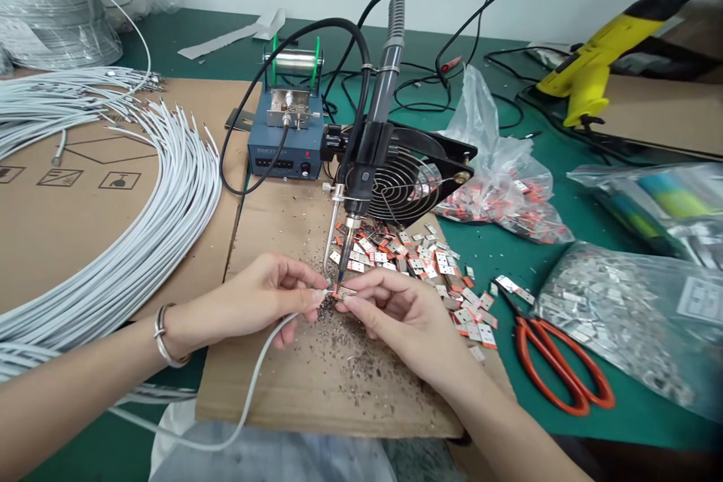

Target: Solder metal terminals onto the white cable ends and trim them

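Observation:
My left hand (282,294) pinches a white cable (257,376) near its end, and the cable loops down and away to the left. Between thumb and fingers, my right hand (398,309) grips a small USB connector (344,292) with orange plastic. Cable end and connector meet right under the tip of a soldering iron (350,230), which is clamped upright on a stand. A thin metal feed tube (332,230) curves down beside the tip. My fingers partly hide the exact joint.
Loose USB connectors (418,256) lie behind my right hand on cardboard (271,399). A fan (401,181) and a blue solder feeder (288,143) stand behind. Orange-handled scissors (556,361) and bags of connectors (508,196) and metal parts (610,316) lie right; bundled white cables (186,188) left.

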### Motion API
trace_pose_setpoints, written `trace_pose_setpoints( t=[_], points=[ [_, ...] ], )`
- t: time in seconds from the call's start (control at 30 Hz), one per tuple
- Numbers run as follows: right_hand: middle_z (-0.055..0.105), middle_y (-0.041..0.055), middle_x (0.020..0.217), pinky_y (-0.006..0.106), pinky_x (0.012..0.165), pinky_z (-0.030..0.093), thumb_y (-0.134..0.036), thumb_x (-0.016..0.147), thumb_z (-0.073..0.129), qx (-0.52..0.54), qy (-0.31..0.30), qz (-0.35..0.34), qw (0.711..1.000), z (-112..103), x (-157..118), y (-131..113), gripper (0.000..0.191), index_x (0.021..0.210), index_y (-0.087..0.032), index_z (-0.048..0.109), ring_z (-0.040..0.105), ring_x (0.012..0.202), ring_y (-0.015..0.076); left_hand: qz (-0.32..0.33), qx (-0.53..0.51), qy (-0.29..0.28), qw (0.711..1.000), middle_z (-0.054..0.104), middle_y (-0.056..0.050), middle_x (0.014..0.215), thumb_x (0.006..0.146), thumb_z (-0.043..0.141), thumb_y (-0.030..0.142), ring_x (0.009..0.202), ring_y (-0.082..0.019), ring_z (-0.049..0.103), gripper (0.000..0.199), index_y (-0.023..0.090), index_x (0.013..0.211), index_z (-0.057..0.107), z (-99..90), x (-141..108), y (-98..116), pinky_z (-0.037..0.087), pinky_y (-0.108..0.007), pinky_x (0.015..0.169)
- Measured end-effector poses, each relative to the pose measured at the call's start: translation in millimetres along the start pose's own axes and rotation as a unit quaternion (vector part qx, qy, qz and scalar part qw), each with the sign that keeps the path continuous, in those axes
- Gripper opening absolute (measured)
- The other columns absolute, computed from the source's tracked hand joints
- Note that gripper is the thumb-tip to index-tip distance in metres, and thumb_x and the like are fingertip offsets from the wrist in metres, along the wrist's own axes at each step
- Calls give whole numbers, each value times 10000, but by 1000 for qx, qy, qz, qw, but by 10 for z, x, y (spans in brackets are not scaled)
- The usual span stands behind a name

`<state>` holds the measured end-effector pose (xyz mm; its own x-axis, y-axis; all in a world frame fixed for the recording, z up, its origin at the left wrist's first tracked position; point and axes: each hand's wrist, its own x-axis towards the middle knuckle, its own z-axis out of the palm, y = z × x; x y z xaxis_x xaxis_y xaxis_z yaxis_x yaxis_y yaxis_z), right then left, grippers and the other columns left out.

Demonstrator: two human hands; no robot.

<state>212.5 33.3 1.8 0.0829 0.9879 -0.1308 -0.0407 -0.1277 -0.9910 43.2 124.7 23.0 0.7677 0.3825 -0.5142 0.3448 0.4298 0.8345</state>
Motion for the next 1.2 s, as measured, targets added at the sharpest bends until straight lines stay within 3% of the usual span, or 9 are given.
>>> trace_pose_setpoints(
  t=[0.17, 0.57, 1.2],
  points=[
    [643, 51, 662, 184, 414, 374, -252, 732, 658, -23, 12, 5, 1000, 14, 13, 9, 154, 816, -134, 606, 556, 565, 103, -13, 4, 7, 1000, 569, 16, 672, 787, 589, 248, 401, -50, 491, 217, 97, 920, 508, 0, 12, 3, 408, -161, 379],
    [670, 61, 670, 172, 405, 338, -298, 718, 705, 33, 0, 46, 998, -22, 19, -31, 202, 826, -140, 639, 467, 456, 64, 12, 4, -8, 1000, 571, 14, 678, 808, 581, 306, 413, -53, 494, 230, 112, 917, 524, -12, 7, -20, 394, -175, 392],
    [673, 59, 655, 158, 395, 359, -276, 702, 711, 39, 20, 39, 998, -20, 43, 3, 173, 824, -158, 676, 534, 480, 81, -2, -13, -19, 1000, 601, 4, 690, 775, 641, 290, 409, -42, 492, 238, 121, 917, 553, -58, 16, 3, 396, -149, 378]
  ],
)
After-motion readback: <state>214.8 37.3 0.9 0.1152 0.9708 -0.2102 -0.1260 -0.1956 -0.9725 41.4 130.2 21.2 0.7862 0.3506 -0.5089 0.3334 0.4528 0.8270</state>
